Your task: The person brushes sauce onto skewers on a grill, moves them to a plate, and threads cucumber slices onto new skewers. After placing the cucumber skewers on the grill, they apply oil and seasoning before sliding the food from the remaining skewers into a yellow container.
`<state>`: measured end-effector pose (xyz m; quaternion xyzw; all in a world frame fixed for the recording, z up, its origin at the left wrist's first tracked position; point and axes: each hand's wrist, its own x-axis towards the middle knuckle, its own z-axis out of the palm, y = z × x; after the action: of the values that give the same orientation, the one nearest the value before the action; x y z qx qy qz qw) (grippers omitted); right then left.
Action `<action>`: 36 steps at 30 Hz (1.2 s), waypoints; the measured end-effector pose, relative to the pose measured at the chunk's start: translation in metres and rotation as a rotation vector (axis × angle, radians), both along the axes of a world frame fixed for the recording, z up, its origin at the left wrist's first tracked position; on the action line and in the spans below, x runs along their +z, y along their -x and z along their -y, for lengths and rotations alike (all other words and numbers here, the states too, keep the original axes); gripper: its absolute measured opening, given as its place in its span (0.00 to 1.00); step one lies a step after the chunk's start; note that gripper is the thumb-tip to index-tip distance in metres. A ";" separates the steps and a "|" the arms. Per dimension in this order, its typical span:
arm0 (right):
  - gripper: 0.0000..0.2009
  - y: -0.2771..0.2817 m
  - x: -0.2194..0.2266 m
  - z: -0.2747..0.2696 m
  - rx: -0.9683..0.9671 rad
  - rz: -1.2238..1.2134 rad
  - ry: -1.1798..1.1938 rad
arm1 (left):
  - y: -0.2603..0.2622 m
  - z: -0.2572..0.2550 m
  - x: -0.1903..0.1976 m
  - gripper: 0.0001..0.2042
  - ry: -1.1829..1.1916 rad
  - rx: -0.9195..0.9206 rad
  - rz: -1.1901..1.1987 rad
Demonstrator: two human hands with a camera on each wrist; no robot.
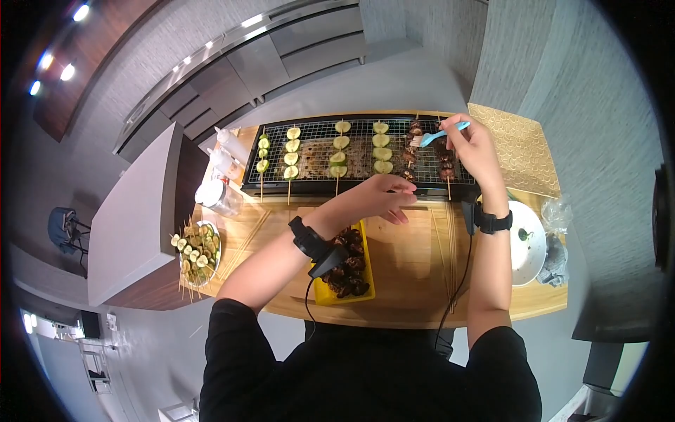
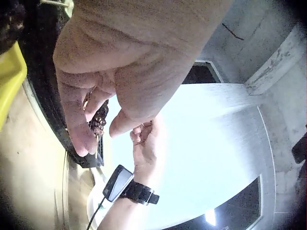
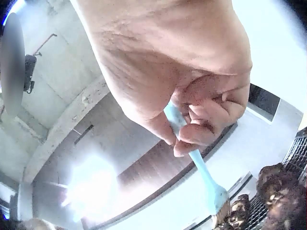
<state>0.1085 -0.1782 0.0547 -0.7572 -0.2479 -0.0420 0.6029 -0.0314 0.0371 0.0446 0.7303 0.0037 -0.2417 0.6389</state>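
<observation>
My right hand (image 1: pixel 472 151) pinches the handle of a light blue basting brush (image 3: pixel 207 179). Its bristles rest on a skewer of dark brown pieces (image 1: pixel 409 156) on the grill (image 1: pixel 320 186). A second dark skewer (image 1: pixel 447 165) lies to the right, partly behind the right hand. Over the grill's front edge is my left hand (image 1: pixel 376 198), near the lower end of the brushed skewer, whose stick it hides. In the left wrist view, thumb and fingers stand apart with loosely bent fingers (image 2: pixel 79 136), and a dark skewer shows through the gap.
Skewers of green slices (image 1: pixel 340 142) lie left on the grill. A yellow tray (image 1: pixel 368 264) of dark pieces sits below the left forearm. At left stand squeeze bottles (image 1: pixel 225 163), a jar (image 1: pixel 223 200) and a plate of skewers (image 1: pixel 199 253); at right, a white bowl (image 1: pixel 529 260).
</observation>
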 end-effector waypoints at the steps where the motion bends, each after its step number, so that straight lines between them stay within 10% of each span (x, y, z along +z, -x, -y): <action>1: 0.08 -0.003 -0.004 -0.001 -0.011 0.000 -0.043 | -0.002 0.000 0.002 0.25 -0.004 -0.005 -0.003; 36: 0.08 -0.007 -0.004 0.006 -0.059 0.023 0.010 | -0.036 0.006 -0.019 0.16 0.098 0.119 0.084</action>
<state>0.1156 -0.1840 0.0504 -0.7666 -0.2327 -0.0671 0.5947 0.0050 0.0308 0.0253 0.7063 0.0085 -0.1725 0.6865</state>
